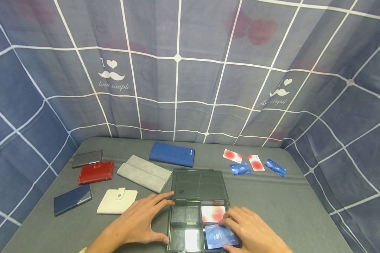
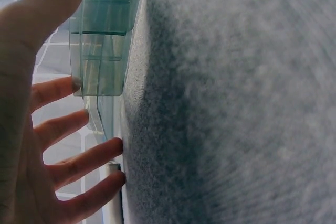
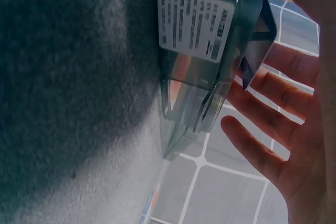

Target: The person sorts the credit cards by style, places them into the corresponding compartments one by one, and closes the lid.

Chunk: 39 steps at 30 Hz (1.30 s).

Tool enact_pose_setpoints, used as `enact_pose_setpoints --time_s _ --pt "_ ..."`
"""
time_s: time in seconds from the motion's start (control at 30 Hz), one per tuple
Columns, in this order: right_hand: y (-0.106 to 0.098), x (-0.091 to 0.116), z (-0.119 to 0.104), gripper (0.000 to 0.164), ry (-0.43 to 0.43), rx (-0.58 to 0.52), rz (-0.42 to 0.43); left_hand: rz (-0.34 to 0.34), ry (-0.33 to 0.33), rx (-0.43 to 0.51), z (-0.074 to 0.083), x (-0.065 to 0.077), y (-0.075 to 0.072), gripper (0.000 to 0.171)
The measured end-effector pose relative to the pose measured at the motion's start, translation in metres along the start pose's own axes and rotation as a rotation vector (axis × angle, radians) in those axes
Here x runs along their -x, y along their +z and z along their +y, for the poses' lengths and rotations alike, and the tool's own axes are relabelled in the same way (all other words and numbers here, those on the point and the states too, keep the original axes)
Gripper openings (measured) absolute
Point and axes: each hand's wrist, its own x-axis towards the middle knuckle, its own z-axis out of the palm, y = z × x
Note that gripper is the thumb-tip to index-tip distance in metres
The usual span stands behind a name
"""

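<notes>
A clear grey-green compartment box [image 1: 185, 214] stands at the front of the table with its lid [image 1: 199, 184] folded back. My right hand [image 1: 253, 230] pinches a blue VIP card [image 1: 220, 237] between thumb and fingers over the front right compartment. In the right wrist view, that card [image 3: 257, 59] is tilted above the box wall. A red-and-white card [image 1: 213, 213] lies in the back right compartment. My left hand [image 1: 140, 219] is spread along the box's left side, thumb and fingers apart; in the left wrist view its fingers are near the box wall [image 2: 102, 72].
Left of the box lie a cream wallet [image 1: 117, 202], a light grey wallet [image 1: 144, 172], a red wallet [image 1: 96, 172], a navy card holder [image 1: 72, 199] and a dark grey one [image 1: 87, 159]. A blue wallet [image 1: 172, 154] lies behind. Several cards, including a blue one [image 1: 275, 167], lie back right.
</notes>
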Motion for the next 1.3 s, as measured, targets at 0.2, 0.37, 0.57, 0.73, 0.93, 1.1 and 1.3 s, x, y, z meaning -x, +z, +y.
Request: enact_pose_setpoints --time_s 0.2,0.37,0.57,0.73,0.93,1.1,1.3 --pt "-0.001 0.002 -0.004 0.052 0.032 0.006 -0.038 0.004 0.003 0.0 0.0 0.0 0.0 0.093" --pt "-0.001 0.003 -0.004 0.052 0.028 -0.017 -0.047 -0.007 -0.009 0.01 -0.001 -0.001 0.0 0.093" --pt "0.003 0.001 -0.005 0.051 -0.027 -0.033 -0.02 -0.006 -0.011 0.013 -0.001 -0.001 0.0 0.094" --pt "0.005 0.001 -0.007 0.051 -0.011 -0.034 -0.038 -0.006 -0.009 0.015 -0.001 -0.001 0.0 0.094" --pt "0.007 0.0 -0.005 0.05 -0.024 -0.055 -0.004 -0.018 -0.011 0.021 0.0 -0.001 0.0 0.092" --pt "0.006 -0.002 0.001 0.047 -0.028 -0.123 0.062 -0.01 0.003 0.021 0.0 -0.001 0.0 0.09" --pt "-0.004 -0.006 0.025 0.052 0.034 -0.185 0.049 0.002 0.013 0.015 -0.001 -0.001 0.0 0.091"
